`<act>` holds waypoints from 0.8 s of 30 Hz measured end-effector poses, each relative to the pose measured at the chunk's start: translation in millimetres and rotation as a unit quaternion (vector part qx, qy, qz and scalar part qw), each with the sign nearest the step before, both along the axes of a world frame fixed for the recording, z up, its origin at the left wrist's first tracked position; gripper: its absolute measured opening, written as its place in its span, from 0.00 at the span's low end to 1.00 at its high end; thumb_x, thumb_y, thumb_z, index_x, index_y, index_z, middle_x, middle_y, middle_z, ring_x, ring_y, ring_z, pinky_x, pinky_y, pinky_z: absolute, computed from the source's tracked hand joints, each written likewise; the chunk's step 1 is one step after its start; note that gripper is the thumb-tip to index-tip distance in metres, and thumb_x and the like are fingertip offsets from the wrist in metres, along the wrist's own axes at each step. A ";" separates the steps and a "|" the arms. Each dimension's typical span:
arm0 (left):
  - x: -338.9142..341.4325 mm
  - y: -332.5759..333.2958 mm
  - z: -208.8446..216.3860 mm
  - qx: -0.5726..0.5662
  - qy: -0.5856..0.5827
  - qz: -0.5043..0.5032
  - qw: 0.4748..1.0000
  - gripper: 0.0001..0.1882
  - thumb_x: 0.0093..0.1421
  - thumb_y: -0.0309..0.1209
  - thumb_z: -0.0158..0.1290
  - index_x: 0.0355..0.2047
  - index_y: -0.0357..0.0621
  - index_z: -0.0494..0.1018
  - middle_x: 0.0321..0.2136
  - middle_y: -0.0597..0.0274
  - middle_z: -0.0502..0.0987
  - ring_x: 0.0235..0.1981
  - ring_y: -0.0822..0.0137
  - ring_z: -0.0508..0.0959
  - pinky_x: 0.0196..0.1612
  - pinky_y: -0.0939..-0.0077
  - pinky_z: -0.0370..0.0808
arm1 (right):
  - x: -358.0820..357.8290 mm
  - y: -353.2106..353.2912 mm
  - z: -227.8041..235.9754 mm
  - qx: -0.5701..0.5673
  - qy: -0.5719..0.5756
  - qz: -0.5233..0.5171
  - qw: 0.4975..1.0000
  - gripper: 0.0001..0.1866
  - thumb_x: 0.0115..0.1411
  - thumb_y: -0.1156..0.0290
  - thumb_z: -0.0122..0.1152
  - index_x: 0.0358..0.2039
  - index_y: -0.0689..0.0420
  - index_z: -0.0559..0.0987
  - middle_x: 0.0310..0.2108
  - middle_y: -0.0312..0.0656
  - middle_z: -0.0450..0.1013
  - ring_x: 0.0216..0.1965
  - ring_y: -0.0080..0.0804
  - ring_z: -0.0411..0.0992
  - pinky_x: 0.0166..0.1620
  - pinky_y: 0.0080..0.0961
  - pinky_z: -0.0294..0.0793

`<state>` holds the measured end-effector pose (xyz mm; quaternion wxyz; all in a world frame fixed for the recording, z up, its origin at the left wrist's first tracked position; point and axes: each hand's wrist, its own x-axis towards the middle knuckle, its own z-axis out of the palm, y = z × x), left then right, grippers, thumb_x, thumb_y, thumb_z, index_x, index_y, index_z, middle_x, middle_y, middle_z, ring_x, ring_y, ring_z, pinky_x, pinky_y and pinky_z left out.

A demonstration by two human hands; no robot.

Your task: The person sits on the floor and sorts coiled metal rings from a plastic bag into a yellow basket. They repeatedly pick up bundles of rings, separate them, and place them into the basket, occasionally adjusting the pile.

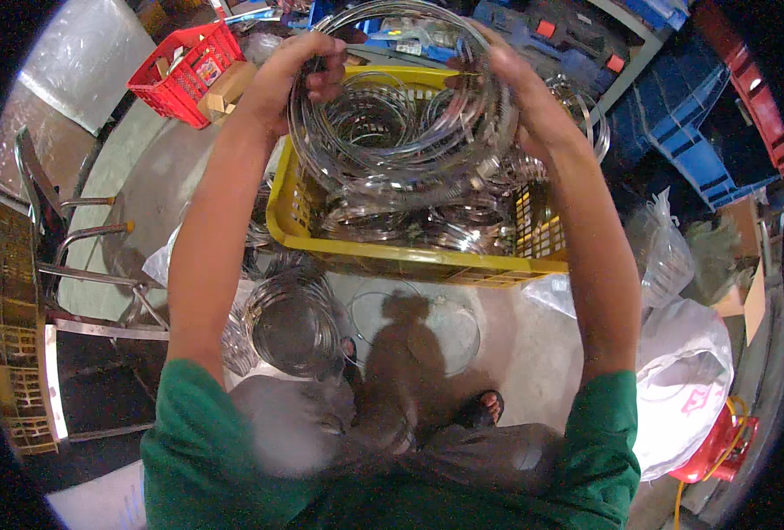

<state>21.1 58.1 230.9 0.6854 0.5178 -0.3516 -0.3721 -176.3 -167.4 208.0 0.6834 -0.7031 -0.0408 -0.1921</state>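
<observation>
Between both hands I hold up a bundle of shiny metal hoops [401,165], thin and band-like, above a yellow plastic crate [410,261]. My left hand [311,69] is closed round the bundle's left side, fingers curled inside the ring. On the opposite side my right hand [514,81] grips it, slightly blurred, with its fingertips partly hidden behind the hoops. More metal hoops [467,231] lie heaped in the crate, seen below and through the raised bundle. Another stack of hoops [293,320] is on the floor at the crate's near left, by my leg.
A red basket [184,75] with cardboard stands at the far left, and a metal-framed chair [92,230] nearer. Blue crates [674,115] are stacked at the far right. A white sack [685,380] sits to my right, beside a red object [719,450] with a yellow hose.
</observation>
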 end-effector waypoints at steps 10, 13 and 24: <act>119.6 -31.7 -97.5 0.136 -0.098 0.095 0.981 0.20 0.60 0.39 0.62 0.47 0.38 0.78 0.37 0.56 0.83 0.31 0.67 0.80 0.37 0.72 0.80 | 131.7 -22.3 -39.1 -0.139 0.260 -0.170 0.941 0.27 0.60 0.48 0.57 0.51 0.55 0.80 0.33 0.40 0.76 0.38 0.31 0.76 0.44 0.35 0.74; 139.9 -34.4 -130.1 0.186 -0.527 0.200 0.805 0.25 0.58 0.42 0.63 0.52 0.43 0.79 0.43 0.47 0.83 0.46 0.51 0.82 0.52 0.59 0.76 | 163.4 -37.1 -73.9 -0.345 0.292 -0.187 0.872 0.24 0.60 0.51 0.56 0.48 0.53 0.82 0.39 0.46 0.79 0.44 0.39 0.77 0.52 0.40 0.71; 123.8 -29.6 -92.4 0.240 -0.545 0.166 0.786 0.27 0.63 0.50 0.58 0.54 0.45 0.78 0.53 0.45 0.78 0.55 0.48 0.77 0.59 0.59 0.70 | 198.0 -56.3 -98.1 -0.436 0.299 -0.204 0.824 0.27 0.53 0.47 0.61 0.42 0.57 0.85 0.48 0.56 0.79 0.49 0.55 0.78 0.55 0.41 0.76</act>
